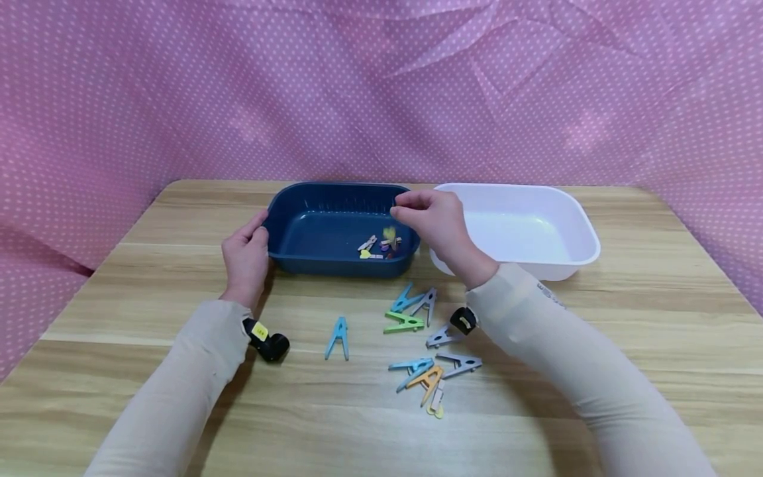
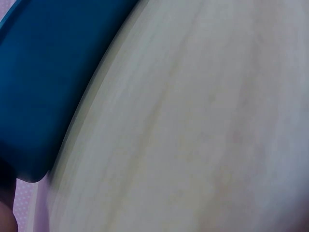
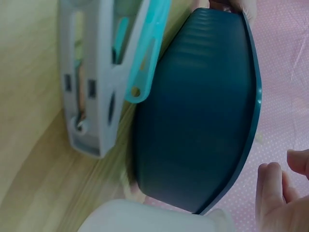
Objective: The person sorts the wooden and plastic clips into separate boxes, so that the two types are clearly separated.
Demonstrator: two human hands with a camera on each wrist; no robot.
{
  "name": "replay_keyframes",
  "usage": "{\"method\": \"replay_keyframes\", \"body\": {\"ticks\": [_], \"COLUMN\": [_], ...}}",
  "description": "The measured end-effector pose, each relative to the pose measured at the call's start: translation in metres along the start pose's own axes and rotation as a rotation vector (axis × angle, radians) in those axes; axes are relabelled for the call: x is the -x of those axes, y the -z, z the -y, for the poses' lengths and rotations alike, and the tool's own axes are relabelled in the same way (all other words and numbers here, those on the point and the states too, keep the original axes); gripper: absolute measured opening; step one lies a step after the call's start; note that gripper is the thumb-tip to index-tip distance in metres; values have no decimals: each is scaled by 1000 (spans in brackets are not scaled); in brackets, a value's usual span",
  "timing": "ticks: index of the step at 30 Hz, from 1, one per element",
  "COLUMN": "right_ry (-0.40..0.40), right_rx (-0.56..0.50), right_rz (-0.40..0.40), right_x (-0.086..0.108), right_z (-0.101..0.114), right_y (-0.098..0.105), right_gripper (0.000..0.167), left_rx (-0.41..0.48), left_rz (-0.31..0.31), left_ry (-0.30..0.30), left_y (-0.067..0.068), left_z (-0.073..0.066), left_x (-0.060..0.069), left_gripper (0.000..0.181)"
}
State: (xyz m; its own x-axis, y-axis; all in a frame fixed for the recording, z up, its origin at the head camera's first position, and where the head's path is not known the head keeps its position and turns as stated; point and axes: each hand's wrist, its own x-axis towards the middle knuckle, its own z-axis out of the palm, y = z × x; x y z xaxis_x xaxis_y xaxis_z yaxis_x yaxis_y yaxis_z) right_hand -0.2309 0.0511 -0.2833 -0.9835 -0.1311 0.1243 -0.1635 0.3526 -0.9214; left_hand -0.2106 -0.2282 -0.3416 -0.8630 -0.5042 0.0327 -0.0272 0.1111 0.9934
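Note:
My left hand [image 1: 246, 264] holds the left end of a dark blue plastic basin [image 1: 334, 266] at its rim. Over the basin's right end is my right hand [image 1: 438, 222], its thumb and fingers apart in the right wrist view with nothing between them. A blurred yellow piece [image 1: 389, 233] is beneath those fingertips, seemingly in mid-fall. Inside the basin's right corner lie several small wooden clothespins [image 1: 367, 244] with coloured decorations. In the left wrist view, just a fingertip and the basin's outer wall [image 2: 53, 82] show.
To the right stands a white basin [image 1: 572, 265], partly behind my right hand. Several plastic clothespins lie in front, including a blue one [image 1: 338, 338], a green one [image 1: 405, 322] and an orange one [image 1: 428, 383]. A wooden clothespin [image 1: 438, 396] with yellow decoration lies nearest.

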Motion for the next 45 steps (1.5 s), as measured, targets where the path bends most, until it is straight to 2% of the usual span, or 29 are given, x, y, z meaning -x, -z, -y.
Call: {"method": "replay_keyframes", "body": {"ticks": [10,22,30,35,45], "right_ry": [-13,29,14,26,41], "right_rx": [1,-16,-20,-17,52], "right_rz": [21,81,108,139,175], "right_x": [7,21,30,34,45], "right_z": [2,7,14,15,15], "right_y": [8,19,26,33,45], "right_gripper": [26,25,23,23,26], "left_rx": [69,42,-8,-7,-12], "left_rz": [-13,-1,13,11,28], "left_ry": [5,19,22,26,33], "left_y": [-1,0,1,0,2], "left_z": [0,-1,-2,-3,-4], "left_x": [0,0,1,1,3], "left_gripper": [36,36,37,37,38]}}
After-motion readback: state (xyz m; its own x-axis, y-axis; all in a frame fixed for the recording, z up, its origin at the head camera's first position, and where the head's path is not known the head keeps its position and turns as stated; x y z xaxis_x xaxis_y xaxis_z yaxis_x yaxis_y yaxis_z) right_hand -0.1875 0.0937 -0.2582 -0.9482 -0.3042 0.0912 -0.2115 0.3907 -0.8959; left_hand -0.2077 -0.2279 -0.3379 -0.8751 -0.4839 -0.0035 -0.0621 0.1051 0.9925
